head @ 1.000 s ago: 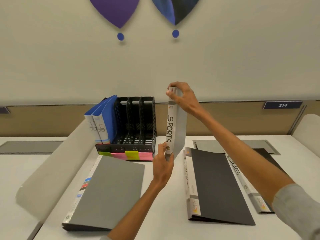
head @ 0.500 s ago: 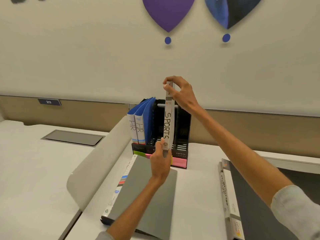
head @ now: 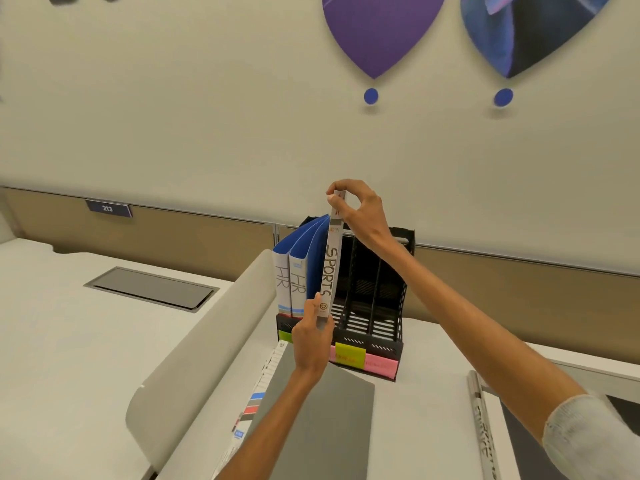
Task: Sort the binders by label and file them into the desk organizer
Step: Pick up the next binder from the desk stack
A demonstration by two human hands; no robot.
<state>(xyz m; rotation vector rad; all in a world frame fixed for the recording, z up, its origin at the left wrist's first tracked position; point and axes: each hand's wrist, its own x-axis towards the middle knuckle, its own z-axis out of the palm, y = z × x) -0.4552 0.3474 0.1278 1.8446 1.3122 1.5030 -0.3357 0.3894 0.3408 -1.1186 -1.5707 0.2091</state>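
Observation:
A thin grey binder with SPORTS (head: 331, 268) on its spine stands upright at the front of the black desk organizer (head: 381, 306), right beside two blue HR binders (head: 292, 282) in the leftmost slot. My right hand (head: 356, 209) pinches the SPORTS binder's top end. My left hand (head: 313, 336) grips its bottom end. Coloured sticky labels (head: 349, 356) run along the organizer's front. The organizer's right slots hold nothing.
A grey binder (head: 311, 420) lies flat on the white desk below my left arm. Another binder lies flat at the lower right (head: 485, 434), its spine toward me. A curved white divider (head: 194, 344) rises left of the organizer. The wall is close behind.
The SPORTS binder has moved left from beside the organizer to in front of its slot next to the HR binders. Both hands kept their hold. My view has shifted left.

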